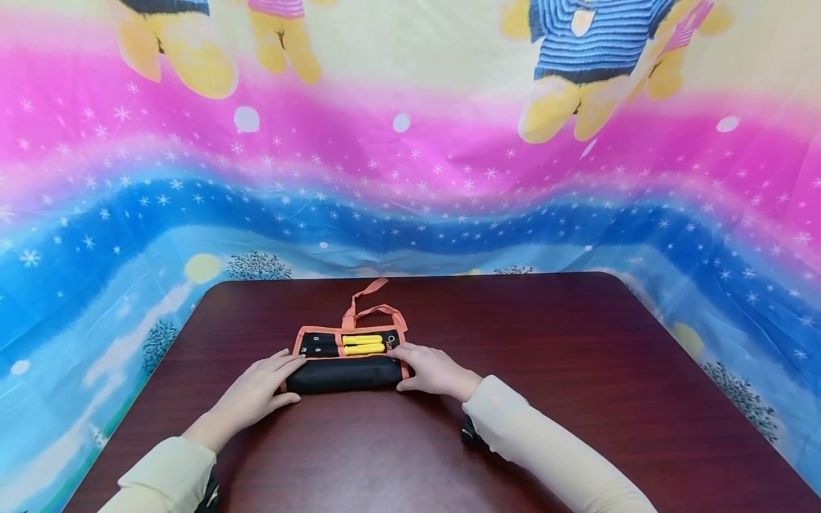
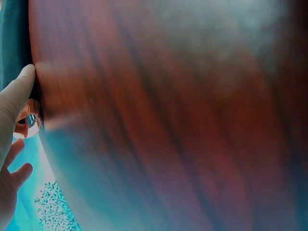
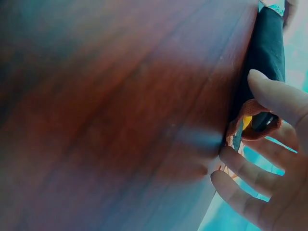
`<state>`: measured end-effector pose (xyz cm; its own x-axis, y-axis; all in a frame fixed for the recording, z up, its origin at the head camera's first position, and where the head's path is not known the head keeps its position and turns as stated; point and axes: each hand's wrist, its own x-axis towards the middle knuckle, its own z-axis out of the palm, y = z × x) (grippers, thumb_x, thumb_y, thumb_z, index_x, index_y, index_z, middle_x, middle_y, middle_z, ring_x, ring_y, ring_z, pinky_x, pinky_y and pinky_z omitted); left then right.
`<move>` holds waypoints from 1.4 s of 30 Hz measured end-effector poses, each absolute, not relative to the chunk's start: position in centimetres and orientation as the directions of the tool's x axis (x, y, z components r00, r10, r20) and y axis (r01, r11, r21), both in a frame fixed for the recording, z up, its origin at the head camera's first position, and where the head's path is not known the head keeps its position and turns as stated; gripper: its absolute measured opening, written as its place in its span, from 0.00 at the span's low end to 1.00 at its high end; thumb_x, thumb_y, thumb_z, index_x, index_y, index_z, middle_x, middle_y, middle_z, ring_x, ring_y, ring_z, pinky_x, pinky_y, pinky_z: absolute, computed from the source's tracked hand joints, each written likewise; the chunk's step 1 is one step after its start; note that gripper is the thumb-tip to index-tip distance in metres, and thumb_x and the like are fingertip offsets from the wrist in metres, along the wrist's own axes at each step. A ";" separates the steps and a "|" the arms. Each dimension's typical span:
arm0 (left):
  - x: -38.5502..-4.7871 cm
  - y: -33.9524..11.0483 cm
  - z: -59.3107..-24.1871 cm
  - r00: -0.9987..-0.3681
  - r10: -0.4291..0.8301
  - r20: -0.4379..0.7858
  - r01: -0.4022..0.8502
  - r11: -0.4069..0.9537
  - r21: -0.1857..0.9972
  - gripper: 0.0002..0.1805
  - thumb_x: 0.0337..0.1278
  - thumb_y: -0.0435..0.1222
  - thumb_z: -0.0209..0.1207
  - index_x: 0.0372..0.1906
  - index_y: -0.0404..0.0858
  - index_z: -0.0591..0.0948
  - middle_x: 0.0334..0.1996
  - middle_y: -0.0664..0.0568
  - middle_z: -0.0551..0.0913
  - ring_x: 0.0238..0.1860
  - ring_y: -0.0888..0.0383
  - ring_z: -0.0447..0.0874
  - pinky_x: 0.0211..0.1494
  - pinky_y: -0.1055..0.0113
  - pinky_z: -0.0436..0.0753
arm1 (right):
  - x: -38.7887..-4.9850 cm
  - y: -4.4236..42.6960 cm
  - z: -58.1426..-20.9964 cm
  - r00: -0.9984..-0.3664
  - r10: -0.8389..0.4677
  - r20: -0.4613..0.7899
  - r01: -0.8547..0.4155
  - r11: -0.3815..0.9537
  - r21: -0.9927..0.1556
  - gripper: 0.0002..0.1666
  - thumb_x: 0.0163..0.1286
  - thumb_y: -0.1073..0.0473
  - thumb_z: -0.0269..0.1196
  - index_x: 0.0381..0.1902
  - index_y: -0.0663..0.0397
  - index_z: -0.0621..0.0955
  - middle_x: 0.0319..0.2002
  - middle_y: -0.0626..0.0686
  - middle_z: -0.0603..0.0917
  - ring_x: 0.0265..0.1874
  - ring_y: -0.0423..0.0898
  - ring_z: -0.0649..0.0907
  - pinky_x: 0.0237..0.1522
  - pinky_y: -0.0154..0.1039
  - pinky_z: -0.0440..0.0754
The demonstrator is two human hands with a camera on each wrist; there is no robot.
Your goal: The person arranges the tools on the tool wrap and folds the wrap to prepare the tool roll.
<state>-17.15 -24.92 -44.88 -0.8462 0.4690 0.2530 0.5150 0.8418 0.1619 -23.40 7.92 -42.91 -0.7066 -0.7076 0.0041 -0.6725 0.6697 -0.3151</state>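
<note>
A black tool roll (image 1: 346, 375) with orange edging lies on the table, its near part rolled into a thick cylinder. On its flat far part, two yellow handles (image 1: 363, 345) show in the pockets beside white numbers. My left hand (image 1: 253, 392) holds the left end, thumb at the front and fingers over the top. At the right end my right hand (image 1: 436, 370) grips likewise. The right wrist view shows the thumb (image 3: 272, 91) on the black cloth and the roll's open end (image 3: 262, 122), with something yellow inside. In the left wrist view the roll (image 2: 14, 38) is mostly cut off.
Orange tie straps (image 1: 378, 310) trail from the roll's far edge across the dark red wooden table (image 1: 545, 370). Behind the table and along its sides hangs a colourful printed cloth (image 1: 410, 185).
</note>
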 end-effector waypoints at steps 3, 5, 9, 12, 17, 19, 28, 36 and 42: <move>-17.3 -24.9 -44.7 -0.850 0.470 0.237 0.511 0.846 0.153 0.33 0.45 0.43 0.68 0.59 0.35 0.73 0.54 0.40 0.75 0.59 0.41 0.68 0.57 0.46 0.68 | -23.4 7.9 -42.8 -0.711 -0.704 0.004 -0.667 0.672 -0.322 0.33 0.58 0.50 0.67 0.61 0.50 0.73 0.54 0.49 0.75 0.49 0.43 0.76 0.49 0.42 0.75; -17.4 -24.9 -44.6 -0.845 0.480 0.238 0.519 0.842 0.146 0.32 0.45 0.40 0.68 0.58 0.33 0.73 0.52 0.39 0.76 0.56 0.41 0.71 0.56 0.47 0.70 | -23.4 7.9 -42.8 -0.713 -0.701 -0.003 -0.661 0.674 -0.330 0.32 0.60 0.49 0.65 0.61 0.50 0.73 0.56 0.50 0.75 0.51 0.44 0.75 0.51 0.42 0.75; -17.7 -24.8 -44.4 -0.840 0.482 0.248 0.528 0.831 0.175 0.29 0.48 0.37 0.67 0.55 0.32 0.71 0.49 0.41 0.78 0.49 0.46 0.76 0.52 0.51 0.74 | -23.7 8.1 -42.8 -0.717 -0.697 -0.006 -0.638 0.660 -0.397 0.30 0.63 0.50 0.63 0.61 0.53 0.73 0.57 0.51 0.75 0.54 0.45 0.74 0.54 0.43 0.72; -18.0 -24.9 -44.4 -0.864 0.442 0.242 0.498 0.822 0.278 0.26 0.51 0.35 0.65 0.54 0.34 0.68 0.44 0.44 0.79 0.42 0.52 0.79 0.45 0.56 0.78 | -24.1 8.2 -43.0 -0.738 -0.675 -0.010 -0.579 0.641 -0.504 0.27 0.64 0.51 0.61 0.60 0.54 0.74 0.53 0.51 0.77 0.48 0.43 0.78 0.51 0.40 0.74; -18.7 -25.0 -44.3 -0.918 0.332 0.216 0.396 0.773 0.496 0.21 0.57 0.33 0.60 0.52 0.35 0.64 0.27 0.52 0.74 0.23 0.61 0.71 0.26 0.66 0.71 | -24.7 8.3 -43.3 -0.790 -0.612 -0.035 -0.433 0.597 -0.675 0.19 0.67 0.51 0.58 0.52 0.55 0.78 0.30 0.53 0.81 0.20 0.42 0.76 0.31 0.36 0.75; -19.2 -25.0 -44.2 -0.924 0.309 0.224 0.381 0.735 0.561 0.20 0.59 0.32 0.57 0.52 0.34 0.63 0.25 0.53 0.71 0.21 0.61 0.71 0.25 0.68 0.70 | -25.0 8.4 -43.2 -0.804 -0.594 -0.019 -0.408 0.575 -0.709 0.14 0.68 0.51 0.57 0.42 0.55 0.80 0.22 0.53 0.78 0.15 0.42 0.72 0.26 0.36 0.72; -21.1 -24.1 -43.7 -0.973 0.132 0.190 0.230 0.653 0.722 0.19 0.68 0.39 0.48 0.57 0.36 0.60 0.27 0.45 0.78 0.19 0.51 0.75 0.23 0.63 0.73 | -26.7 7.6 -42.9 -0.892 -0.452 -0.003 -0.263 0.524 -0.810 0.21 0.68 0.48 0.56 0.22 0.56 0.73 0.12 0.47 0.63 0.12 0.43 0.62 0.20 0.35 0.62; -22.3 -23.1 -43.1 -0.985 0.012 0.173 0.130 0.707 0.695 0.13 0.69 0.39 0.47 0.50 0.35 0.65 0.28 0.44 0.77 0.24 0.52 0.72 0.25 0.63 0.71 | -27.9 6.8 -42.9 -0.916 -0.383 -0.124 -0.066 0.447 -0.892 0.18 0.69 0.51 0.55 0.25 0.58 0.75 0.15 0.51 0.73 0.16 0.45 0.77 0.22 0.37 0.79; -22.7 -22.7 -43.0 -0.995 -0.018 0.098 0.054 0.725 0.686 0.12 0.69 0.39 0.47 0.49 0.35 0.68 0.25 0.47 0.70 0.22 0.52 0.70 0.25 0.63 0.71 | -28.2 6.6 -43.3 -0.912 -0.366 -0.186 0.002 0.450 -0.893 0.16 0.70 0.52 0.55 0.31 0.61 0.75 0.21 0.54 0.76 0.15 0.46 0.79 0.24 0.41 0.82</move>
<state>-22.71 -22.70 -42.95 -0.9950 -0.0185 0.0977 0.0539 0.7254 0.6863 -28.24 6.63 -43.25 -0.9116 -0.3664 -0.1865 0.0020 0.4495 -0.8933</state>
